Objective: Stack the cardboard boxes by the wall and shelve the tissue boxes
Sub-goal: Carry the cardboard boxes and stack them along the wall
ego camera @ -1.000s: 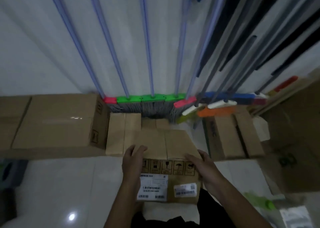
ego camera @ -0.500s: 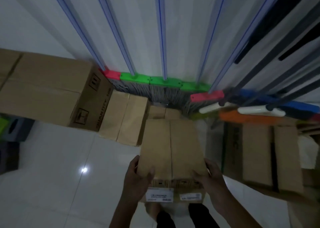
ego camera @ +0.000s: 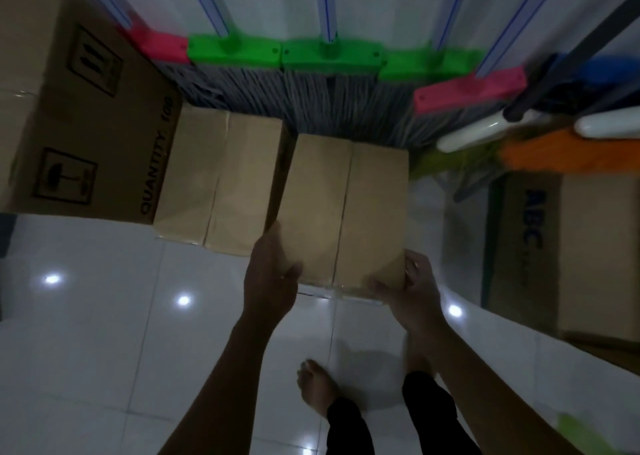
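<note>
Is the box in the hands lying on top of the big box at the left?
No, the box sits low beside a similar box, right of the big box.

Both arms reach forward and down to the cardboard box. The left hand grips its near left corner, thumb on top. The right hand grips its near right corner, fingers curled.

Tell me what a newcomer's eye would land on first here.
First, the box at centre, gripped at its near corners by the left hand and right hand, above the white floor. Next, the bright green broom heads lined up along the wall behind it, with pink ones at either end. Then the big carton at left, printed QUANTITY.
</note>
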The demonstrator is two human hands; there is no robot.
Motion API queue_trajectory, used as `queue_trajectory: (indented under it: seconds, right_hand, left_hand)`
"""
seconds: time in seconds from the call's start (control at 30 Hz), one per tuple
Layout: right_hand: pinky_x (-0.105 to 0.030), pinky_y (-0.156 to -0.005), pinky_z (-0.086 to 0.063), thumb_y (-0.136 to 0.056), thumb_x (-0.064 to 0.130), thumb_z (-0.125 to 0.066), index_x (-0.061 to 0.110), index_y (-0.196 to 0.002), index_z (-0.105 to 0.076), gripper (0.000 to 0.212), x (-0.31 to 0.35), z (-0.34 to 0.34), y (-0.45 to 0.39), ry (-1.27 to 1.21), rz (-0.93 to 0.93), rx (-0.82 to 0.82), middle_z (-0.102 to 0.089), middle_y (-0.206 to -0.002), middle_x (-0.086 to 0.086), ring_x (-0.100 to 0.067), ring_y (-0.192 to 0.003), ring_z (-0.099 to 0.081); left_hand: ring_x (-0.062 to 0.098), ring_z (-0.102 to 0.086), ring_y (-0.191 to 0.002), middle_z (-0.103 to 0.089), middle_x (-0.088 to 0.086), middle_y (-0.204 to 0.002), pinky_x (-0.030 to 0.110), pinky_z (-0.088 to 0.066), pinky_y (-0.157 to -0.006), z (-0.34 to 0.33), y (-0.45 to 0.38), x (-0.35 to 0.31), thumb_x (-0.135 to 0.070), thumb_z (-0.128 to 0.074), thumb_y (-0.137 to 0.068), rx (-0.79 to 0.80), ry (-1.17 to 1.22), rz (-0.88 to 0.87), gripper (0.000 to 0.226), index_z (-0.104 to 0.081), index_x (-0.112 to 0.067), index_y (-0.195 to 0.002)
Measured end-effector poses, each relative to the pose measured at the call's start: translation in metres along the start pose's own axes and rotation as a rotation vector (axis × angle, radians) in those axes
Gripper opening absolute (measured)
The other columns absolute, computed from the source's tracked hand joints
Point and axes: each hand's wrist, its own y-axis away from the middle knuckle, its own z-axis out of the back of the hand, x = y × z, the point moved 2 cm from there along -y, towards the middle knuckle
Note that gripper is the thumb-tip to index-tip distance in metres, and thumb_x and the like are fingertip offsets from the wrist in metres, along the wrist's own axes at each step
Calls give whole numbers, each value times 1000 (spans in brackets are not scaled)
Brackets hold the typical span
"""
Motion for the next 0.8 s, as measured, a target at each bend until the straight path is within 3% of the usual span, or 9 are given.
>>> queue_trajectory:
  seconds: [0.1,0.17,0.2,0.27,0.33,0.43,0.5,0.63,0.8]
  right_hand:
    - [-36,-92,-56,-58,25,-93,40,-134,-43,91,-11,-11,-16,95,30,17,-57,-137,8,-21,-125,-54]
    - [-11,-74,-49,-68,11,-89,28,-146,-36,95,-19,-17,-26,157,46,47,-52,-135,8,-17,-123,-49]
    - [-8,-66,-47,-71,9,-88,26,-149,-33,97,-20,-21,-30,182,50,71,-49,-132,8,-16,-121,-47]
    - [-9,-63,-47,-75,9,-85,26,-153,-27,98,-29,-27,-38,241,70,98,-49,-126,7,-15,-116,-50]
    - [-16,-71,-52,-76,7,-83,28,-154,-23,101,-39,-29,-45,266,83,103,-51,-128,6,-16,-113,-53]
    - [-32,-84,-59,-71,6,-85,38,-156,-16,114,-47,-27,-52,210,65,172,-45,-144,5,-20,-126,-49]
    - [-28,-84,-58,-69,4,-87,39,-156,-17,118,-46,-28,-57,198,80,199,-43,-148,8,-19,-133,-45]
    - [-35,-89,-58,-67,2,-89,36,-158,-15,122,-34,-32,-71,211,104,193,-41,-152,4,-23,-137,-42]
    - [-9,-61,-51,-68,-1,-87,32,-158,-14,120,-12,-33,-83,272,96,169,-40,-152,1,-21,-135,-39]
  left_hand:
    - [9,-49,-114,-54,19,-139,30,-51,-96,-17,2,18,5,-67,-90,-56,-150,-208,65,-47,-13,-149]
    - [17,-47,-124,-42,21,-152,32,-49,-99,-30,5,32,11,-62,-90,-52,-208,-185,73,-44,-21,-152]
    - [26,-42,-137,-28,18,-163,37,-50,-100,-36,4,38,13,-57,-91,-32,-265,-165,79,-39,-28,-156]
    - [39,-15,-154,-6,8,-171,43,-43,-108,-52,3,50,11,-43,-93,57,-455,-207,83,-24,-32,-161]
    - [39,1,-156,3,8,-171,52,-26,-121,-69,3,60,3,-44,-98,130,-616,-296,78,-12,-27,-163]
    - [46,4,-154,2,5,-172,58,-46,-104,-76,5,64,-9,-61,-96,112,-541,-199,87,-10,-31,-163]
    - [45,9,-154,4,-1,-172,56,-55,-93,-71,4,64,-6,-59,-96,91,-527,-170,90,-8,-37,-163]
    - [42,10,-154,3,0,-172,55,-48,-104,-65,-19,60,-6,-48,-95,86,-574,-192,86,-5,-37,-163]
    - [45,14,-153,13,2,-171,52,-15,-119,-66,-37,58,-2,-48,-97,98,-640,-206,90,3,-36,-162]
